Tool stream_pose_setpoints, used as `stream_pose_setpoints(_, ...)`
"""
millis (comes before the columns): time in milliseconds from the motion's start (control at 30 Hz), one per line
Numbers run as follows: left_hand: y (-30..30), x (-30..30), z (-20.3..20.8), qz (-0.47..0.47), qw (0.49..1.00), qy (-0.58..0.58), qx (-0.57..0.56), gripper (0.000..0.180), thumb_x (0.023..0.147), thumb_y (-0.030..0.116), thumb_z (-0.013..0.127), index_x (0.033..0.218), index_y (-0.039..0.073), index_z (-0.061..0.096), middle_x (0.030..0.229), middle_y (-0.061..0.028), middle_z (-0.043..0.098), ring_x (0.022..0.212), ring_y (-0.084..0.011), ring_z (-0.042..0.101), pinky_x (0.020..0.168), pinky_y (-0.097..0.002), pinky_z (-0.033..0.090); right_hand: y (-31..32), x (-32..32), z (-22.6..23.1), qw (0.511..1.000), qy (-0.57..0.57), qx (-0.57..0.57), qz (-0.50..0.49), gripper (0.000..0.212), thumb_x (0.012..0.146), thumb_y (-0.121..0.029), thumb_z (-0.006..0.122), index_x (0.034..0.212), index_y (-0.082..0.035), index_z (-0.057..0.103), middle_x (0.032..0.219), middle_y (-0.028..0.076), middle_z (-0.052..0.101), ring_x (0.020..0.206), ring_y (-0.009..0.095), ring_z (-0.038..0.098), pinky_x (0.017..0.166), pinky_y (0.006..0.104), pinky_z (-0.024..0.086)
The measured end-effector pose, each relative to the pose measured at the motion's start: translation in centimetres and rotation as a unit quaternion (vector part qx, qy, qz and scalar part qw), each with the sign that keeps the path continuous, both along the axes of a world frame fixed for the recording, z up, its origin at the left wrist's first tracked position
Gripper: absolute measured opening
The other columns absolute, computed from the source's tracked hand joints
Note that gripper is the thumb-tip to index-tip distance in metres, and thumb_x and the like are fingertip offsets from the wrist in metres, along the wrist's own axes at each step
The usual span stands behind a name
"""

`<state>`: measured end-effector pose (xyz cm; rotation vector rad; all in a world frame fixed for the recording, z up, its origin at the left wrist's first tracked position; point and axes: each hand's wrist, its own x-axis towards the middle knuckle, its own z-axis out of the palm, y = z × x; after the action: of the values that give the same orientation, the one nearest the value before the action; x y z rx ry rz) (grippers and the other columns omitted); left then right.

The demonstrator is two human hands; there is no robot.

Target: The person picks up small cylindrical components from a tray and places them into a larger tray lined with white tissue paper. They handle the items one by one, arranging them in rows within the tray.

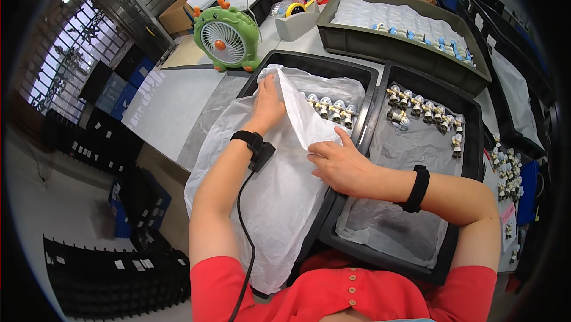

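the right hand [345, 168] pinches the white sheet [270, 203]. the left hand [269, 108] touches it; its grip i cannot tell.

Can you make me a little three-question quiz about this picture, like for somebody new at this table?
1. True or false: the rectangular black plastic tray under the right forearm holds no small white-and-gold figurines.
2. What is the right hand touching?
A) a wooden spoon
B) a thin, crinkled white sheet
C) a blue glass cup
3. Fill in the colour: the round hub in the middle of the rounded green plastic fan is ____.

Key: 1. False. 2. B. 3. Orange.
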<state>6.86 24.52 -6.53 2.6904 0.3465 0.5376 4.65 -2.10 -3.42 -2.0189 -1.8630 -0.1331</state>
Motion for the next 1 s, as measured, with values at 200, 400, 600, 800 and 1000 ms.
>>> stream_pose_setpoints(200,1.1,-1.2,0.8,-0.018,0.99,0.131,0.058,0.063,0.078,0.032,0.065,0.129,0.007,0.037,0.124,-0.0207,0.043,0.107,-0.0374,0.052,0.089,-0.0434,0.044,0.0,-0.9,1.0,0.998,0.004,0.047,0.028,0.036,0.079,-0.016,0.062,0.109,0.003,0.055,0.115,0.011,0.046,0.1,0.025,0.053,0.099,0.0493,0.031)
stream_pose_setpoints(400,-0.3,-1.4,1.6,-0.023,0.98,0.177,0.089,0.077,0.077,0.034,0.066,0.14,0.016,0.024,0.128,-0.0211,0.041,0.107,-0.0385,0.053,0.089,-0.0446,0.044,-2.3,-0.4,4.3,0.987,0.127,0.101,-0.009,0.038,0.078,-0.007,0.062,0.111,0.008,0.052,0.115,0.015,0.045,0.098,0.03,0.054,0.09,0.0369,0.041)
stream_pose_setpoints(600,-1.5,-1.2,2.6,0.005,0.984,0.165,0.061,0.073,0.079,0.026,0.063,0.14,0.015,0.024,0.129,-0.0199,0.041,0.106,-0.0396,0.053,0.089,-0.0451,0.044,-7.3,1.6,8.0,0.973,0.182,0.118,-0.081,0.037,0.078,-0.004,0.061,0.113,0.005,0.052,0.114,0.015,0.046,0.096,0.029,0.055,0.085,0.0347,0.045)
stream_pose_setpoints(800,0.0,1.2,3.5,-0.15,0.985,-0.04,0.078,0.05,0.079,0.013,0.059,0.127,0.009,0.046,0.12,-0.0155,0.052,0.107,-0.0335,0.053,0.091,-0.0405,0.043,-9.5,4.5,10.5,0.91,0.386,-0.009,-0.15,0.031,0.087,-0.016,0.057,0.113,0.0,0.056,0.11,0.009,0.052,0.1,0.019,0.053,0.087,0.0301,0.042)
stream_pose_setpoints(1000,-3.5,5.7,4.8,-0.25,0.964,0.09,0.024,0.05,0.074,0.02,0.065,0.122,0.008,0.053,0.109,-0.0151,0.059,0.102,-0.03,0.056,0.09,-0.0356,0.043,-9.3,7.7,12.4,0.751,0.627,-0.052,-0.2,0.034,0.089,-0.03,0.057,0.116,-0.008,0.057,0.111,0.004,0.054,0.099,0.012,0.051,0.087,0.0283,0.039)
